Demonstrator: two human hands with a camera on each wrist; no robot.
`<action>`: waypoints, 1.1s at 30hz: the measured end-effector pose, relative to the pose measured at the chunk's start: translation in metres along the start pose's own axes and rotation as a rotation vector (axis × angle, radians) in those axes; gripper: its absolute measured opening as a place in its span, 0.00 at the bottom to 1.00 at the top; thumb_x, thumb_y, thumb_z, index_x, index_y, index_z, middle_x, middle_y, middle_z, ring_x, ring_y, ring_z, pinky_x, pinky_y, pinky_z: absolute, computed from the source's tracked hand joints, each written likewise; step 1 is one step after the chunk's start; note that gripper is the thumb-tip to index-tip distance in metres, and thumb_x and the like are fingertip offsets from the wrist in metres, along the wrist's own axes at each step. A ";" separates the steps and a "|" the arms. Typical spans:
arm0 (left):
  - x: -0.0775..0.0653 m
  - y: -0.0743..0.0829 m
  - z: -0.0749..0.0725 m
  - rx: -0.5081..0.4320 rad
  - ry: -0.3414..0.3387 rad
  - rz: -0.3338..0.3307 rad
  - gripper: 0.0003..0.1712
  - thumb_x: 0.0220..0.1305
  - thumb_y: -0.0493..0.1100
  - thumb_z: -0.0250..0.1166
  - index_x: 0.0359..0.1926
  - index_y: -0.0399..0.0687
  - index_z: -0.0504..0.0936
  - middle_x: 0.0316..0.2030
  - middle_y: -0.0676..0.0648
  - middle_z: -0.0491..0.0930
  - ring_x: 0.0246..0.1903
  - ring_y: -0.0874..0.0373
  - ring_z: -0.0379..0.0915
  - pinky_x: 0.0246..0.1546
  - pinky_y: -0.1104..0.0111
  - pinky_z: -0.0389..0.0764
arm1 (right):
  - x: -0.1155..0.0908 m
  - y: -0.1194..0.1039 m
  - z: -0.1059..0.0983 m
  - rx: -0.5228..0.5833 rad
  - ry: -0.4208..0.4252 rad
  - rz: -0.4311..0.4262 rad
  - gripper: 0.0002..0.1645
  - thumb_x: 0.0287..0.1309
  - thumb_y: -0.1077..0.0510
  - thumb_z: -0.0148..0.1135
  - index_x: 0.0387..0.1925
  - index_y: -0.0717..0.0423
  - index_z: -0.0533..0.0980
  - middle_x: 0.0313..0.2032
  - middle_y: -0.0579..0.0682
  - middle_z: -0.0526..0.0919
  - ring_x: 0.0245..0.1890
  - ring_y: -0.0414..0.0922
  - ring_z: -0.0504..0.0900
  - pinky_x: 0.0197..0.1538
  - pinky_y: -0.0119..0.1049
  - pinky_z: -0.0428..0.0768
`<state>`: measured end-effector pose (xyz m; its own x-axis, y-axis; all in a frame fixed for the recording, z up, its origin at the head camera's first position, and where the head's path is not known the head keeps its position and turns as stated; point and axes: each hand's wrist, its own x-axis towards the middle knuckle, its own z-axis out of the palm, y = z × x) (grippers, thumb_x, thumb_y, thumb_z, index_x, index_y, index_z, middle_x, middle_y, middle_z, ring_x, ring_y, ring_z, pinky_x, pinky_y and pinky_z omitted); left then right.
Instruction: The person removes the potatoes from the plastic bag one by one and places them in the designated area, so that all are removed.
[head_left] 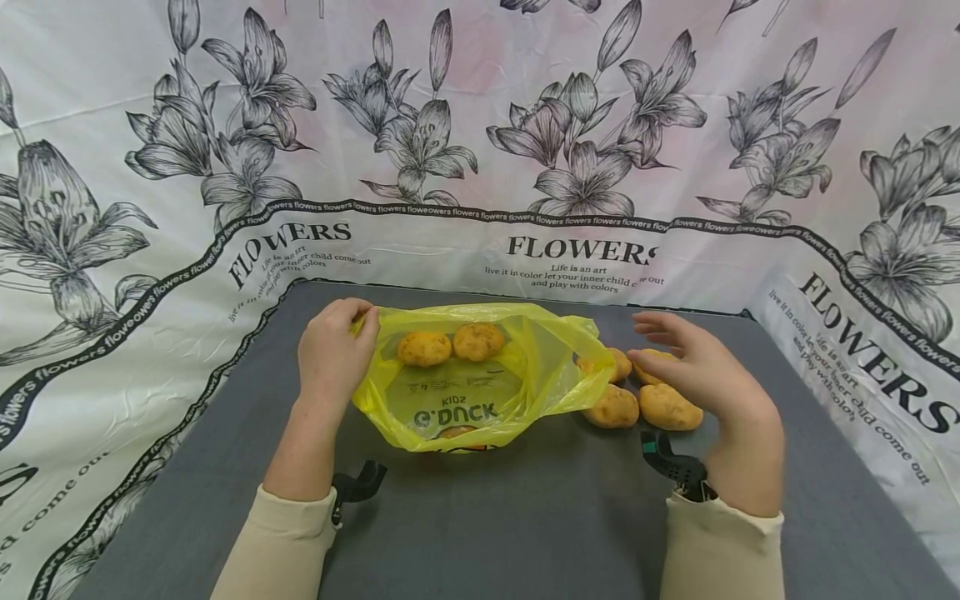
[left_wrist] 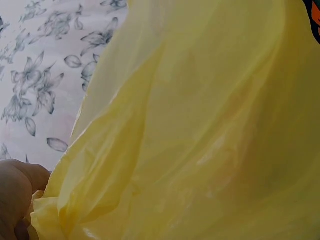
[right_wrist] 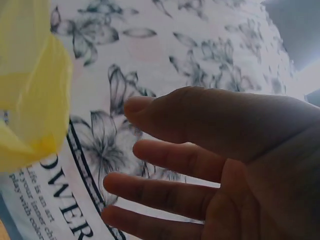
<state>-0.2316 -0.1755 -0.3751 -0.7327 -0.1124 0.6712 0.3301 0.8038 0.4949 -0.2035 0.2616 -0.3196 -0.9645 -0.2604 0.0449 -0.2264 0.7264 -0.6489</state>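
A yellow plastic bag [head_left: 551, 367] stands with its mouth spread on the table, dark print inside it. My left hand [head_left: 335, 350] pinches the bag's left rim; in the left wrist view the gathered yellow plastic [left_wrist: 107, 185] bunches beside the thumb. Two potatoes [head_left: 453, 343] show inside the bag, and part of another peeks out at its near edge. Above a group of several loose potatoes [head_left: 670, 407] on the right, my right hand [head_left: 701, 362] hovers with fingers extended. Nothing lies between its fingers [right_wrist: 175, 155] in the right wrist view.
A grey table [head_left: 517, 525] carries everything. White cloth [head_left: 450, 242] printed with flowers and lettering hangs behind and at both sides. Black wrist mounts [head_left: 360, 482] jut from both sleeves.
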 end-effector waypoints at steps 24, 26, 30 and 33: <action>-0.002 0.002 0.001 -0.012 0.006 0.017 0.09 0.72 0.41 0.66 0.41 0.38 0.87 0.38 0.41 0.85 0.39 0.45 0.82 0.40 0.52 0.83 | 0.035 -0.055 0.076 -0.084 0.026 -0.350 0.30 0.67 0.56 0.68 0.68 0.55 0.72 0.65 0.52 0.76 0.61 0.53 0.79 0.59 0.54 0.79; -0.002 0.002 0.001 -0.010 0.009 0.021 0.10 0.72 0.41 0.65 0.41 0.38 0.87 0.38 0.41 0.85 0.38 0.45 0.82 0.40 0.52 0.83 | 0.038 -0.055 0.081 -0.080 0.013 -0.354 0.30 0.67 0.56 0.68 0.68 0.55 0.72 0.65 0.53 0.76 0.61 0.53 0.79 0.58 0.53 0.80; -0.001 0.002 0.001 -0.010 0.012 0.027 0.10 0.72 0.42 0.65 0.41 0.38 0.87 0.38 0.41 0.85 0.38 0.46 0.82 0.39 0.53 0.83 | 0.045 -0.052 0.090 -0.070 0.000 -0.376 0.30 0.67 0.58 0.68 0.68 0.57 0.73 0.65 0.54 0.76 0.60 0.54 0.79 0.60 0.53 0.79; -0.001 0.003 0.001 -0.009 0.015 0.033 0.10 0.72 0.42 0.66 0.41 0.38 0.87 0.38 0.41 0.85 0.37 0.46 0.82 0.39 0.53 0.83 | 0.052 -0.050 0.098 -0.091 0.008 -0.399 0.29 0.66 0.57 0.68 0.66 0.57 0.74 0.63 0.55 0.78 0.58 0.53 0.81 0.59 0.52 0.80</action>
<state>-0.2306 -0.1725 -0.3753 -0.7122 -0.0953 0.6954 0.3589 0.8021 0.4774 -0.2293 0.1494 -0.3589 -0.7994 -0.5283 0.2860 -0.5938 0.6230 -0.5092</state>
